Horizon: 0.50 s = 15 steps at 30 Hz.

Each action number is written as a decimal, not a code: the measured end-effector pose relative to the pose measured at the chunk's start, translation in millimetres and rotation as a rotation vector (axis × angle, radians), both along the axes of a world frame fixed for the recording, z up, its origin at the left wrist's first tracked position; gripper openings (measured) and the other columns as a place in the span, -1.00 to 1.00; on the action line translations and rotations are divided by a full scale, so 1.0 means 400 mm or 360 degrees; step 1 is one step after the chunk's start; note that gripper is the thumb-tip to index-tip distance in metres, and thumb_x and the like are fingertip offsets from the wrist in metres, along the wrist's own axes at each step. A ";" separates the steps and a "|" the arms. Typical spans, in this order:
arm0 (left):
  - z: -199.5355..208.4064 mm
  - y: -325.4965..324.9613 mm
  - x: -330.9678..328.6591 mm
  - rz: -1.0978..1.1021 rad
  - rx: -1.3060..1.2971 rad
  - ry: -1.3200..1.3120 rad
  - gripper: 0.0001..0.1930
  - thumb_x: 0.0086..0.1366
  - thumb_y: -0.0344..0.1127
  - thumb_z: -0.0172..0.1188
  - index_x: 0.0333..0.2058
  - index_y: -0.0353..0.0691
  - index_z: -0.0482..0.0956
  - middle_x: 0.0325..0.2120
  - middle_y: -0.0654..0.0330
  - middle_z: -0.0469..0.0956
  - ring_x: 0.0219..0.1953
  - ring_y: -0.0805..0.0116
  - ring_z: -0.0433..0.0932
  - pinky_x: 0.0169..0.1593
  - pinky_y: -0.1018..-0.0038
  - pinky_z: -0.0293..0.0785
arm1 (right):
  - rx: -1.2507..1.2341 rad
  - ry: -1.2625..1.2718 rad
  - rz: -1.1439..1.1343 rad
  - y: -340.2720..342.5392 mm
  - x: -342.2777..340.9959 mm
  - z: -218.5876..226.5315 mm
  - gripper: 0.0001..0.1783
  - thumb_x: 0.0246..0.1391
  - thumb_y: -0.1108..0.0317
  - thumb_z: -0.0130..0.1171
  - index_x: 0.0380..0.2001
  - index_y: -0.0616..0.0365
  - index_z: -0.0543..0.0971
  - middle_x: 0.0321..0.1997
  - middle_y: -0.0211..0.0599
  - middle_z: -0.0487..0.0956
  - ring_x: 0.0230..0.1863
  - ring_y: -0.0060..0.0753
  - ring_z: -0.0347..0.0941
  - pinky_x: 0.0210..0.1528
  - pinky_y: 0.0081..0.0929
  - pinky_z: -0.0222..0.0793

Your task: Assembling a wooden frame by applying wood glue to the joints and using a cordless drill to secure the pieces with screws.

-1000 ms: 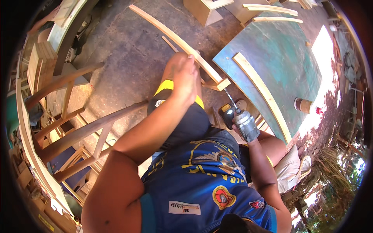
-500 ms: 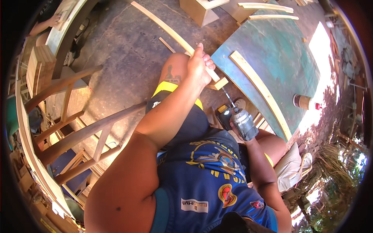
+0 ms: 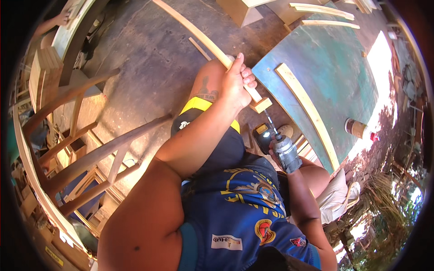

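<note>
My left hand [image 3: 238, 86] is wrapped around a long, pale, slightly curved wooden strip [image 3: 194, 30], which slants up and away over my left knee. A short wooden block [image 3: 261, 105] sits crosswise at the strip's near end. With my right hand [image 3: 274, 149], partly hidden behind the tool, I grip a grey cordless drill [image 3: 286, 152]. Its long bit [image 3: 270, 119] points at the block, and the tip appears to touch the block's near right edge. A light shines on the drill's dark battery end [image 3: 263, 135].
To the right stands a blue-green board [image 3: 334, 77] bearing a curved wooden strip [image 3: 309, 113] and a bottle [image 3: 357, 128]. Dark wooden frame legs [image 3: 104, 149] lie at left. Stacked boards [image 3: 46, 74] and another person's hand [image 3: 63, 18] are at upper left.
A light has come on at the drill. The drill, strip and both hands sit slightly lower and further right in the picture, as the whole view has shifted. Both grips are unchanged.
</note>
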<state>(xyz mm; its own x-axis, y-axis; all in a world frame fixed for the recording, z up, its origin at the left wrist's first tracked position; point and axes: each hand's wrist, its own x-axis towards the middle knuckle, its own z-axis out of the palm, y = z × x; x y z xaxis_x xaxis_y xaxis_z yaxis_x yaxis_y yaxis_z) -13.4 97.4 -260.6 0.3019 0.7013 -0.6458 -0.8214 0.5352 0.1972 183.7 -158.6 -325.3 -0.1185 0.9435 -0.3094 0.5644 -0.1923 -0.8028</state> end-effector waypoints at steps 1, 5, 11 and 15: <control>-0.003 0.000 0.003 -0.0042 -0.0023 0.0004 -0.67 0.26 -0.06 0.19 -0.55 0.05 0.24 -0.72 0.48 0.16 -0.73 0.63 0.12 -0.64 0.65 0.10 | 0.0207 -0.0104 0.0128 0.012 -0.003 0.007 -0.45 -0.07 0.63 0.24 0.05 0.17 0.41 -0.28 -0.42 0.49 -0.24 -0.57 0.43 -0.21 -0.64 0.39; -0.009 0.004 0.014 -0.0023 -0.0026 0.0204 -0.64 0.22 -0.15 0.20 -0.61 0.04 0.20 -0.75 0.48 0.12 -0.75 0.63 0.09 -0.68 0.65 0.06 | 0.0071 -0.0765 0.0672 0.055 -0.013 0.027 -0.65 0.02 0.38 0.14 -0.08 0.17 0.45 -0.40 -0.32 0.47 -0.35 -0.32 0.46 -0.35 -0.40 0.41; -0.012 0.007 0.005 -0.0061 0.0063 0.0151 -0.76 0.24 -0.29 0.12 -0.53 -0.01 0.23 -0.73 0.45 0.13 -0.74 0.60 0.09 -0.68 0.62 0.06 | -0.0248 0.0403 -0.0055 0.062 0.011 0.000 -0.66 0.16 0.52 -0.04 0.03 0.27 0.44 -0.11 -0.22 0.56 -0.14 -0.40 0.54 -0.09 -0.53 0.50; -0.011 0.003 0.009 -0.0035 0.0027 0.0252 -0.69 0.24 -0.28 0.12 -0.61 -0.01 0.19 -0.76 0.45 0.12 -0.76 0.61 0.08 -0.68 0.64 0.09 | -0.0551 0.1192 -0.0423 0.040 0.011 -0.056 -0.61 0.17 0.55 0.00 0.09 0.25 0.42 -0.03 -0.26 0.54 -0.10 -0.47 0.52 -0.04 -0.55 0.48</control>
